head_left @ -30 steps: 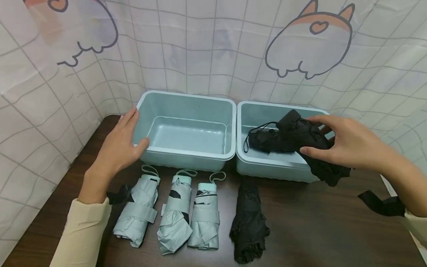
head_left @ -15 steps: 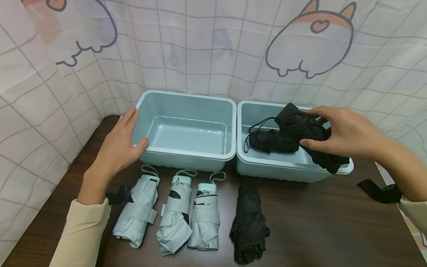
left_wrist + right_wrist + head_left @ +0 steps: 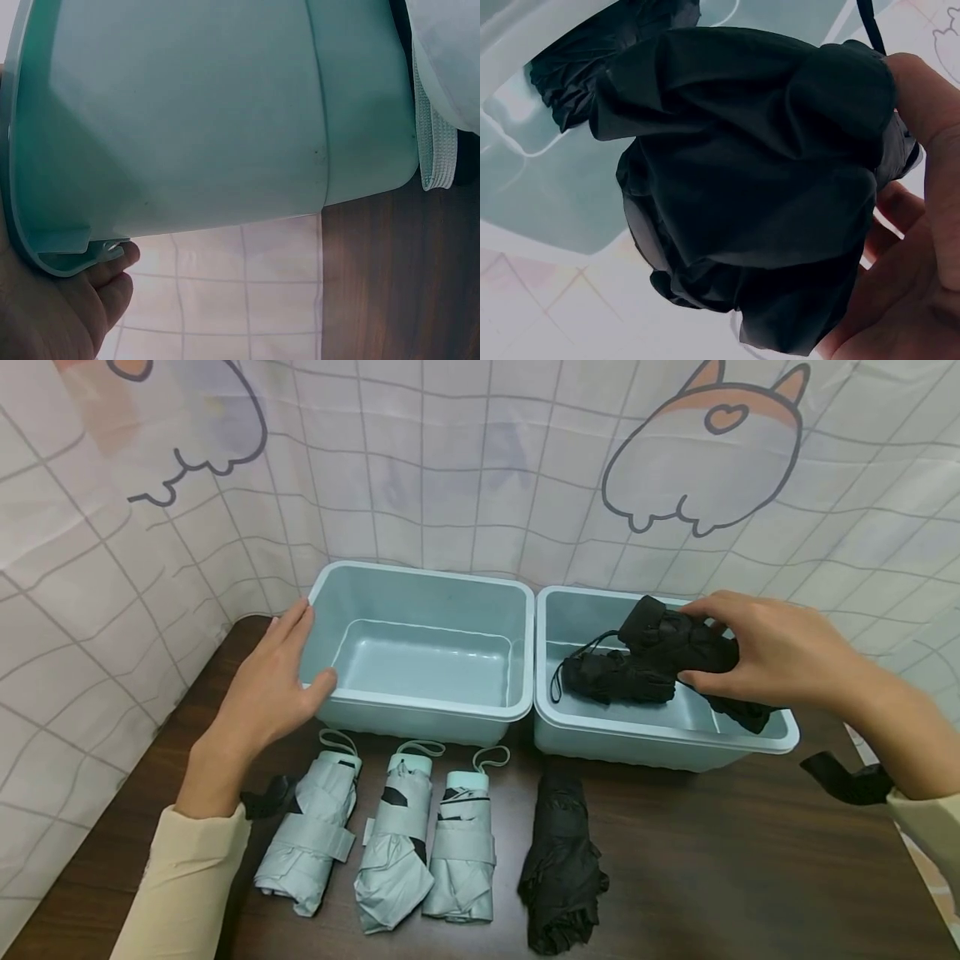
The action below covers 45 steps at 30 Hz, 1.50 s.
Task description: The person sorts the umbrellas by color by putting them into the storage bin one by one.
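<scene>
My right hand (image 3: 780,652) grips a folded black umbrella (image 3: 675,639) between thumb and fingers, over the right pale-blue bin (image 3: 622,745). Its far end tilts down toward the bin's right front corner. A second black umbrella (image 3: 611,677) with a cord loop lies inside that bin, partly covered by the held one. In the right wrist view, the held umbrella's (image 3: 757,180) bunched cloth fills the middle. My left hand (image 3: 273,685) rests on the rim of the left pale-blue bin (image 3: 420,720), fingers extended along its left side and thumb at the front; nothing lies in this bin.
On the dark wooden table (image 3: 720,868), another black umbrella (image 3: 562,868) lies before the right bin. Three silver-grey folded umbrellas, a left one (image 3: 307,835), a middle one (image 3: 393,843) and a right one (image 3: 461,852), lie before the left bin. A gridded curtain (image 3: 465,468) hangs behind.
My right hand has moved up slightly and left with the black umbrella, then lowered its far end inside the right bin's front rim. The left hand has stayed in place.
</scene>
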Motion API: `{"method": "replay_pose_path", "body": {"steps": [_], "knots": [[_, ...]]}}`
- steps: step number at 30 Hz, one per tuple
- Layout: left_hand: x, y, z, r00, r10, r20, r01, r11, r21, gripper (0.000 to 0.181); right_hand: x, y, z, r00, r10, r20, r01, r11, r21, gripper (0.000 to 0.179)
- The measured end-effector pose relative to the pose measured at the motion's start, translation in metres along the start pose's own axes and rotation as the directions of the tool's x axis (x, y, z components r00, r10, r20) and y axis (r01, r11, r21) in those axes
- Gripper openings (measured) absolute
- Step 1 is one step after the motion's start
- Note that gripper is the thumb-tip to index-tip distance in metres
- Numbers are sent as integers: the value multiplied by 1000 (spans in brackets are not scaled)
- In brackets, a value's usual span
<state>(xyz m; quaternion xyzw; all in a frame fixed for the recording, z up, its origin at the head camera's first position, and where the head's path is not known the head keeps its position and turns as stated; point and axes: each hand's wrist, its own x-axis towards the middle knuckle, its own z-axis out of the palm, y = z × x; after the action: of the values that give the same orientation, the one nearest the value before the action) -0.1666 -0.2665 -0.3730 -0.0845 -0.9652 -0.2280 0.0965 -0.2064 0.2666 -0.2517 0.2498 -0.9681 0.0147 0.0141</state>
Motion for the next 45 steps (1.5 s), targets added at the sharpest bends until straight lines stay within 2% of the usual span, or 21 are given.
{"method": "replay_pose_path", "body": {"steps": [10,20,27,45], "knots": [[1,1,1,1000,4,-15,-4,1000,20,84,4,2,6,999,-26,42,28,998,-58,76],[0,0,-1,1000,-4,-7,4,1000,1,84,4,2,19,995,-73,70,76,997,-34,67],[1,1,-3,1000,-9,-4,9,1000,2,85,-2,1,24,999,-47,23,46,999,22,47],[0,0,-1,1000,7,-5,-7,1000,7,84,-18,5,35,1000,-7,12,6,999,53,45]]}}
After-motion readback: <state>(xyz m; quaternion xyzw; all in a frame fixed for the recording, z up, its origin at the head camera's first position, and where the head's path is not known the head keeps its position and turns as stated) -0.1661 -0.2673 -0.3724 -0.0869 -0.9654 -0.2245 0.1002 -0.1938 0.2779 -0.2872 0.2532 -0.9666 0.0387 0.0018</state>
